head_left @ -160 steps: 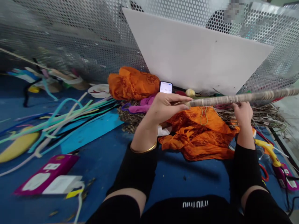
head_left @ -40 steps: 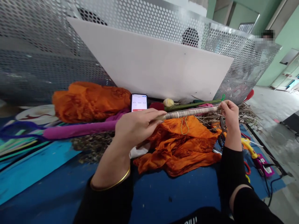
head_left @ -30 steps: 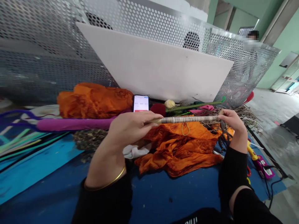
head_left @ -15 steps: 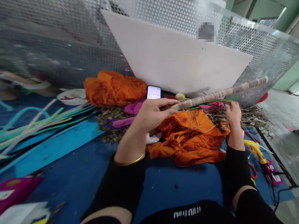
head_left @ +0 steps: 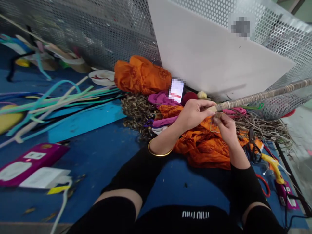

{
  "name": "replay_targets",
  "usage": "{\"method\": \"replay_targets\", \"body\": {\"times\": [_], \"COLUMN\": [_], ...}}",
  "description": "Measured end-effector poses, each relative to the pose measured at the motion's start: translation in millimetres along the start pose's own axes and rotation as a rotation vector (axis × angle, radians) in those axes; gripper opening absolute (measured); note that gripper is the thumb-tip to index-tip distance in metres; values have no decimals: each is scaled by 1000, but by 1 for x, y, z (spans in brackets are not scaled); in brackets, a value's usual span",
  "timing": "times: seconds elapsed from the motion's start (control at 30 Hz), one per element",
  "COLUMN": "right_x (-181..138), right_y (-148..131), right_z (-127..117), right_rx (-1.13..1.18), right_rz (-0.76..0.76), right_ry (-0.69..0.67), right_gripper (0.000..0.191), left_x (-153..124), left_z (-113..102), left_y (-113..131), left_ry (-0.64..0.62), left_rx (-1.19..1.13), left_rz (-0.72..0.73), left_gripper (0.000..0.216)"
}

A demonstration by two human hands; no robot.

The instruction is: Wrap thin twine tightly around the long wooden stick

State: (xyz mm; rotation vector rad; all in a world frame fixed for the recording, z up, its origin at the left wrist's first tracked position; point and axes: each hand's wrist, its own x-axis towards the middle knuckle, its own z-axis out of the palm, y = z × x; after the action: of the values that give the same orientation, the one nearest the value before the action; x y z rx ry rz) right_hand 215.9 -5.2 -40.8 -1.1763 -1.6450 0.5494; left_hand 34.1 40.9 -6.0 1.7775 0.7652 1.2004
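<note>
A long stick with a banded brown and pale wrapping slants up to the right and runs out of view. My left hand grips its pale lower end between thumb and fingers. Just below that end, my right hand is closed in a pinch, apparently on a thin string that hangs by its fingertips. Crumpled orange cloth lies beneath both hands.
Dry twigs, black-handled cutters and a yellow glue gun lie at right. A lit phone leans by a white board. Bundled orange cloth, coloured strips and a magenta box are on the left.
My right hand has come in from the right to the stick's lower end and closed. The view has swung left, so the stick and my left hand appear farther right.
</note>
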Motion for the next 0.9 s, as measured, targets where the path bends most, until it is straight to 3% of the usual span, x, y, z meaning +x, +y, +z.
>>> {"method": "replay_targets", "body": {"times": [0.13, 0.27, 0.37, 0.47, 0.57, 0.73, 0.9], "right_x": [-9, -12, -11, -11, -15, -30, -38], "right_y": [-13, -15, -13, -18, -28, -38, -41], "right_z": [-1, 6, 14, 19, 18, 18, 23], "right_rx": [-184, 47, 297, 358, 299, 139, -25], "right_rz": [-230, -428, -411, -317, -208, -142, -202], "right_ry": [255, 215, 190, 311, 387, 350, 270], "right_gripper": [32, 37, 42, 44, 44, 39, 39], "left_x": [4, 4, 4, 3, 0, -6, -7], "left_z": [-1, 2, 7, 13, 19, 25, 27], "left_y": [-3, -5, -7, -8, -7, -3, -4], "left_ry": [34, 3, -39, -5, 50, 78, 48], "left_rx": [-7, -10, -32, -2, 123, 283, 375], "left_rz": [-15, -10, -22, -36, -52, -41, -60], "left_gripper": [32, 29, 28, 27, 21, 17, 15]}}
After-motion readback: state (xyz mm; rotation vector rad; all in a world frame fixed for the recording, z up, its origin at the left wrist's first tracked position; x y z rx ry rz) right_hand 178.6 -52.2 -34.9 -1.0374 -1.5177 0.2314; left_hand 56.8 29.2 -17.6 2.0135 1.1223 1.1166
